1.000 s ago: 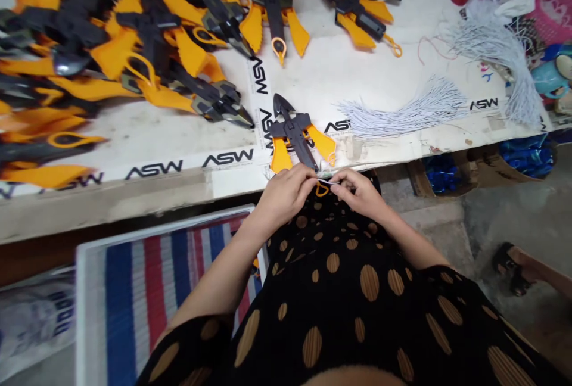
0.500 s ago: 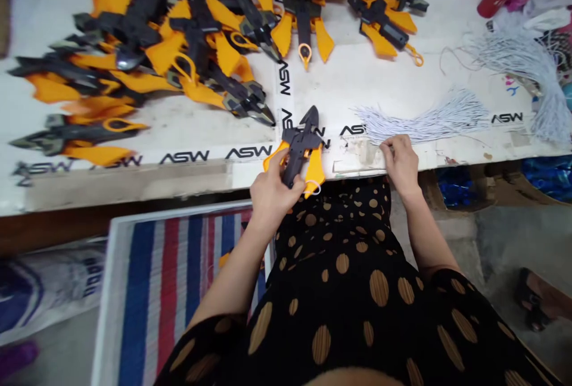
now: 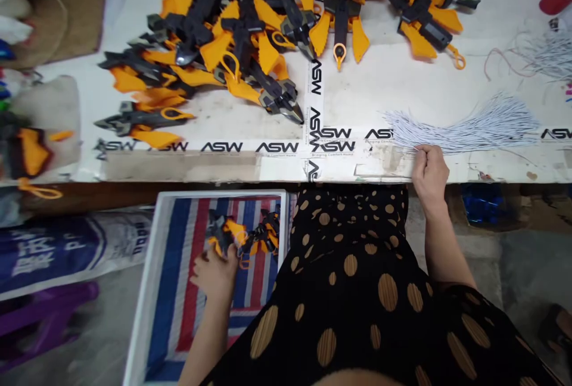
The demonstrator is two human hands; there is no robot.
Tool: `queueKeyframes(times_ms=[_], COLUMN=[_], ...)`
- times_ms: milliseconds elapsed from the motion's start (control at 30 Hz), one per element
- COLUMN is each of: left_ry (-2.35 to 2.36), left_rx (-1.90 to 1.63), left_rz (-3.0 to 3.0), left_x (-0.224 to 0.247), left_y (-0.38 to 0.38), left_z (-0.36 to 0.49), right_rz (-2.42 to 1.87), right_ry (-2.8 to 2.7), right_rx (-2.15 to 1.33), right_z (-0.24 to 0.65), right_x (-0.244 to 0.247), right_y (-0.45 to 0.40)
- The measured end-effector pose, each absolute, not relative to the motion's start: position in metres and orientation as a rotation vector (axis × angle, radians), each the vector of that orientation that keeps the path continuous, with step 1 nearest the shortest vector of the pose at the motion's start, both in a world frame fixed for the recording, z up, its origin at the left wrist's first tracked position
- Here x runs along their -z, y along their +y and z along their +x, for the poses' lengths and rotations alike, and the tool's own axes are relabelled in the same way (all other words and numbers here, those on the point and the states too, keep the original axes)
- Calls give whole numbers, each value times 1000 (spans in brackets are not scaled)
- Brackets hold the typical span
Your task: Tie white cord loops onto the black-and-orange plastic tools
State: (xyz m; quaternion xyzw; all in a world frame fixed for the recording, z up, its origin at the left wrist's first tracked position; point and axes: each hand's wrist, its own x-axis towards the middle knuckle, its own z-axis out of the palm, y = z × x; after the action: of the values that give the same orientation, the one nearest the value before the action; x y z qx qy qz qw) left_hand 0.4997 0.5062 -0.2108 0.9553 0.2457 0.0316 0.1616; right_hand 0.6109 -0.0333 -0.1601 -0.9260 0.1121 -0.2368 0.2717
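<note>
My left hand point(image 3: 215, 271) is lowered into the white-rimmed tray point(image 3: 152, 267), its fingers apart. Just beyond the fingertips lies a black-and-orange winged toy point(image 3: 218, 228) with a pale loop at its end. A second such toy point(image 3: 266, 234) is to its right on the striped cloth lining. At the table's front edge, my right hand point(image 3: 431, 177) has its fingertips pinched together at the lower edge of a bundle of thin white cords point(image 3: 469, 127). Whatever single strand it pinches is too fine to make out.
Several black-and-orange toys point(image 3: 243, 34) are heaped across the back and left of the table point(image 3: 277, 168). More white cords point(image 3: 547, 52) lie at the right. A cardboard piece point(image 3: 83, 22) sits back left. Below are a purple stool point(image 3: 49, 320) and a printed sack point(image 3: 67, 249).
My left hand has gone from the table edge down into the tray, and the toy it held now lies there at its fingertips. My right hand stays by the cord bundle. The view has shifted left.
</note>
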Motion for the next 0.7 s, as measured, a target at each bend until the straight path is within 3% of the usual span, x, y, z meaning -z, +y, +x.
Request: queueKeyframes(times_ms=[167, 267, 433, 567, 700], left_ry=[-16, -459, -536, -619, -773], left_rx=[-527, -429, -241, -170, -208], left_rz=[2667, 2557, 2517, 2507, 2379], left_x=[175, 149, 130, 139, 142], left_y=[443, 392, 343, 330, 312], left_z=[618, 711, 823, 839, 799], right_rz=[-2478, -2487, -2376, -2203, -2064], right_ry=[305, 301, 339, 363, 362], right_rx=[566, 551, 532, 504, 453], right_z=[610, 610, 607, 606, 608], right_x=[159, 157, 152, 152, 155], right_y=[-35, -36, -40, -44, -46])
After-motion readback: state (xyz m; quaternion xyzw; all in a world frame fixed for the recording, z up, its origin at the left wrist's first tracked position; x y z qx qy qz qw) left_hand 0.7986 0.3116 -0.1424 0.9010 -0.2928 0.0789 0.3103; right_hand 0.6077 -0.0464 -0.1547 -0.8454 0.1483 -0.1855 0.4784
